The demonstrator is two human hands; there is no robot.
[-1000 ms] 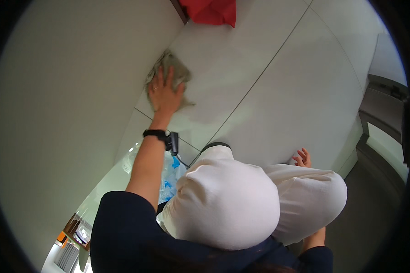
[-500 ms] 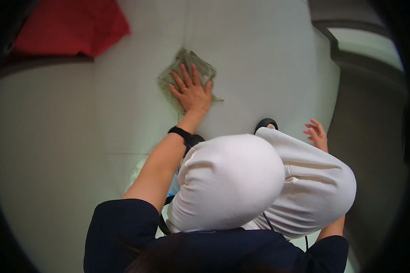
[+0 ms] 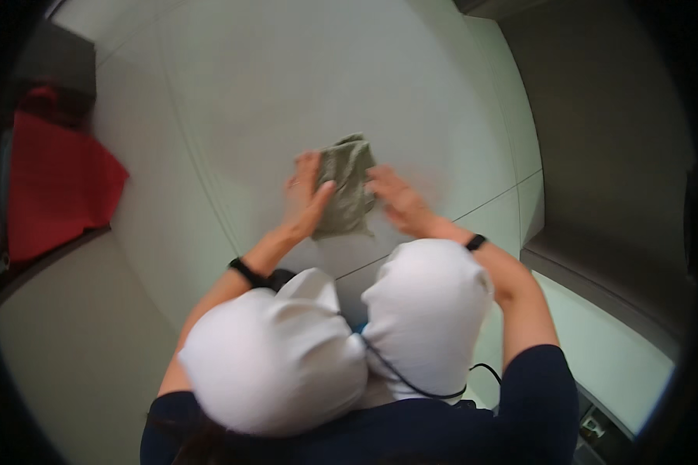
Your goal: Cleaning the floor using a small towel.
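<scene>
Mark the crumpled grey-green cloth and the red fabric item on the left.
Crumpled grey-green cloth (image 3: 347, 191): head view, middle of its creased upper face.
Red fabric item (image 3: 56, 186): head view, middle of its broad side.

1. From my head, the left fisheye camera looks steeply down at the floor (image 3: 287, 85).
2. My knees (image 3: 279, 356) loom close around six o'clock.
3. Farther off, my left hand (image 3: 306, 201) sits at ten, my right hand (image 3: 407, 205) at two.

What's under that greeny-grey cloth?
Pale floor shows around the greeny-grey cloth. The patch right beneath is covered, so I can't tell whether anything else is hidden there.
</scene>
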